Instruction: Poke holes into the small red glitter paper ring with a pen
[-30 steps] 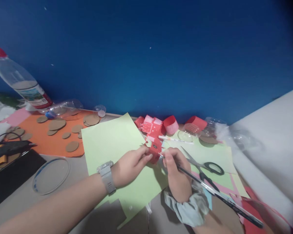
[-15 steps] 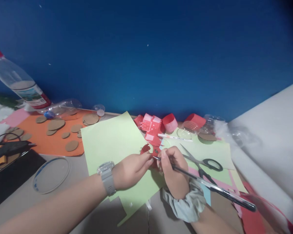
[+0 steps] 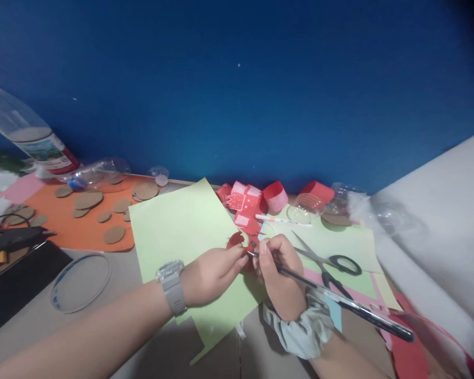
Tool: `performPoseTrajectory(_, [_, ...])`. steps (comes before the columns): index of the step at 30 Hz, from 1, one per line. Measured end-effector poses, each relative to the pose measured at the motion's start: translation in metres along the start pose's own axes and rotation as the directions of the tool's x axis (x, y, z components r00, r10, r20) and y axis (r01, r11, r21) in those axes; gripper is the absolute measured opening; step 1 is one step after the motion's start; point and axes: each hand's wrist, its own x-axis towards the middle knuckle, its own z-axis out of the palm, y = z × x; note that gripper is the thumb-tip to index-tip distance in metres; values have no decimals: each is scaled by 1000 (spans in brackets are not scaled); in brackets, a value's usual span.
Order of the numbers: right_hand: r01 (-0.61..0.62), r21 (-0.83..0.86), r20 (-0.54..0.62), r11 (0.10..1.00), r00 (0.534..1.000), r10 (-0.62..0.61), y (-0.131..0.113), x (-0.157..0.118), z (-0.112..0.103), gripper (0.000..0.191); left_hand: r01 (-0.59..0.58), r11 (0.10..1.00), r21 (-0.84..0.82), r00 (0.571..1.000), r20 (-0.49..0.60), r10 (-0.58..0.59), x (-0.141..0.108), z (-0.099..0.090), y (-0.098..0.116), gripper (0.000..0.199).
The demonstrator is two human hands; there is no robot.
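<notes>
Red paper is gripped by the left hand's fingers, a pen by the right hand's.

Red piece partly hidden behind left hand and right hand; its underside can't be seen. Pen tip contact unclear; pen partly covered by right fingers. One scissors blade partly behind right hand. Both forearms cut off at frame edges. Bottle, glue gun, black box cut by left edge. Bottle label blurred. Marker print too small. Watch display unreadable.
</notes>
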Motion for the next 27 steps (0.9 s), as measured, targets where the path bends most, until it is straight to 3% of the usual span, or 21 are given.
performPoseTrajectory(11, [-13, -40, 7, 999, 1000, 14, -1, 0, -1, 24, 4, 999, 49, 1000, 20, -5, 1, 0, 0, 30])
performPoseTrajectory(19, [-32, -24, -60, 999, 998, 31, -13, 0, 6, 28, 8, 998, 59, 1000, 29, -10, 2, 0, -2, 30])
performPoseTrajectory(27, [7, -53, -47, 999, 999, -10, 3, -1, 0, 25, 3, 997, 81, 999, 52, -7, 2, -1, -1, 29])
